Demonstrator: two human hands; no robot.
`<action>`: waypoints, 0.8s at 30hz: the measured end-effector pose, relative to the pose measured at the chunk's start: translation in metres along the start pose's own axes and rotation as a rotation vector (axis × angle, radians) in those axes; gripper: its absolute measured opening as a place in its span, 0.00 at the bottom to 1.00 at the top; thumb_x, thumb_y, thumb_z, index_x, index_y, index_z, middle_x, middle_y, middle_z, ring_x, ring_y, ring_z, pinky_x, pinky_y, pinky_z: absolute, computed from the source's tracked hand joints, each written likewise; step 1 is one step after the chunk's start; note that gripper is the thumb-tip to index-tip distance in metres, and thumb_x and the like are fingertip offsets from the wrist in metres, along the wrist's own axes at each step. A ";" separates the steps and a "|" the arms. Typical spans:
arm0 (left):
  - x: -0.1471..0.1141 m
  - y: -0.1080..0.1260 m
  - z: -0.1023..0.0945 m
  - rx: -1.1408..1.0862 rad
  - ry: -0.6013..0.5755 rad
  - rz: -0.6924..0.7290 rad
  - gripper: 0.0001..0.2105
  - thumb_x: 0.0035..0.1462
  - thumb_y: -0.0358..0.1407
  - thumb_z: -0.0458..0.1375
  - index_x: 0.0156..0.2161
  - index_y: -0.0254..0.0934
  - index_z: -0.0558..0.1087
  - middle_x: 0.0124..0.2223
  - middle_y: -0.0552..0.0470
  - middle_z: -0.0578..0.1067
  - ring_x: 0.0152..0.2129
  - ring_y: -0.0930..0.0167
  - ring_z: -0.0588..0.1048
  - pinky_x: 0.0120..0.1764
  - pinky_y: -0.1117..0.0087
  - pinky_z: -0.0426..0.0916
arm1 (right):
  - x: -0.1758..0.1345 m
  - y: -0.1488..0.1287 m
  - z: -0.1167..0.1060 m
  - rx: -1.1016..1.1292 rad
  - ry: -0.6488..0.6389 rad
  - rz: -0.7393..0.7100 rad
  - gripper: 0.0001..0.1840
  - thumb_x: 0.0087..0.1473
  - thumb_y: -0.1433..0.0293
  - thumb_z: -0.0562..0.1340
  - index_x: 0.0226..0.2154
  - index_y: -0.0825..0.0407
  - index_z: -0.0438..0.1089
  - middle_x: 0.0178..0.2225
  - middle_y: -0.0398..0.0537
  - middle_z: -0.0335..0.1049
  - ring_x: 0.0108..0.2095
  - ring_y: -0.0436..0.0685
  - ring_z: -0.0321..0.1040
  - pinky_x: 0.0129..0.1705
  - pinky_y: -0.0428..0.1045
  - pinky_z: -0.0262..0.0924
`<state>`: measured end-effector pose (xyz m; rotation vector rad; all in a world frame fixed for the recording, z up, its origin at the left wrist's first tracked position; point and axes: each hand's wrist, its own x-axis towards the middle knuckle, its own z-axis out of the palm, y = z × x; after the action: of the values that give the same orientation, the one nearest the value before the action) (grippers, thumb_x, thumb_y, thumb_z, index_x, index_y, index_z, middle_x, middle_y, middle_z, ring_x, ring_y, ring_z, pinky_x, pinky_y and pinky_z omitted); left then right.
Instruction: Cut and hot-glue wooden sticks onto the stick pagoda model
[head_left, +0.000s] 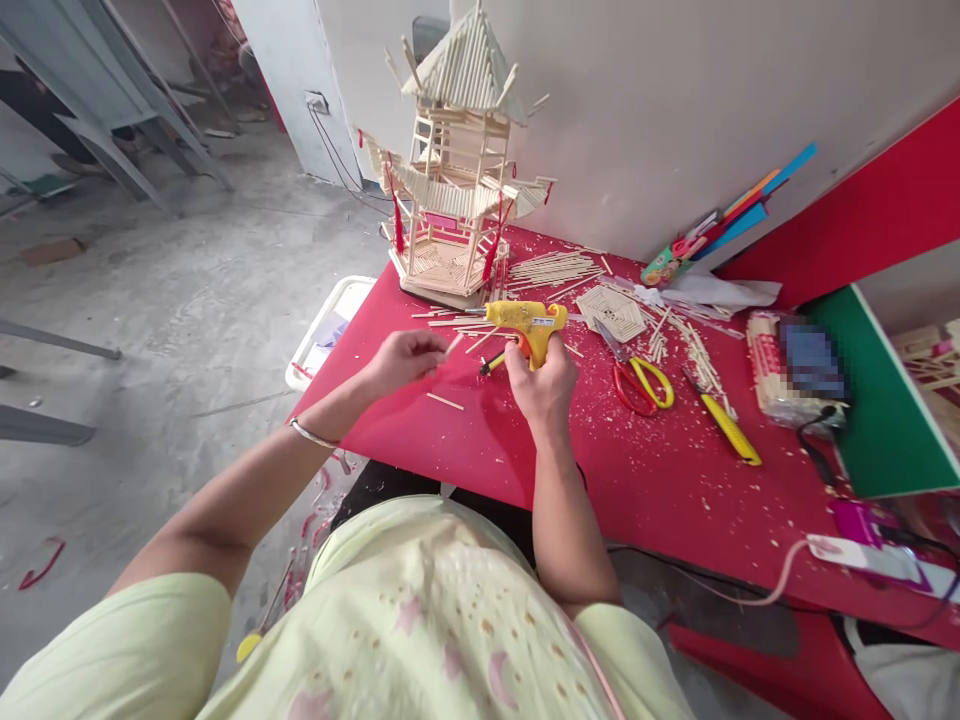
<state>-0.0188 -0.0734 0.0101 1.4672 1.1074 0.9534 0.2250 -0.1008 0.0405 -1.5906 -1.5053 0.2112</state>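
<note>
Two pale yellow sleeves (127, 650): nearest the viewer, on the near side of the glue gun (529, 318), the landmark for this legend.
Red table (637, 490): beneath the glue gun, strewn with pale crumbs.
Cutter (731, 430): yellow-handled, well to the right of the glue gun.
Loose stick (445, 401): alone on the table, near left of the glue gun.
Right hand (544, 385): clamped round the handle of the glue gun.
Left hand (405, 358): left of the glue gun, fingertips together on a short stick (454, 343), which is blurred; a pale band circles the wrist.
Scissors (625, 358): right of the glue gun, one handle loop red, the other yellow.
Yellow glue gun: held above the table, nozzle to the left.
Hexagonal panel (611, 312): flat, right of the glue gun, its sticks in concentric rings.
Stick pile (555, 268): just beyond the glue gun.
Pagoda model (465, 190): upright, beyond and left of the glue gun, hung with red tassels.
Grey chair (112, 80): farthest left of the glue gun, on the floor.
</note>
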 end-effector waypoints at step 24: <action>0.072 -0.014 0.027 -1.013 0.552 -0.280 0.07 0.57 0.25 0.68 0.35 0.31 0.73 0.32 0.48 0.79 0.29 0.71 0.82 0.32 0.73 0.74 | 0.044 -0.025 0.091 -0.524 0.060 -0.417 0.18 0.68 0.64 0.57 0.53 0.58 0.70 0.44 0.63 0.72 0.45 0.65 0.71 0.44 0.56 0.66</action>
<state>0.0235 -0.0096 -0.0071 0.2231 0.9226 1.4539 0.1571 -0.0232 0.0250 -1.6017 -1.9027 -0.4986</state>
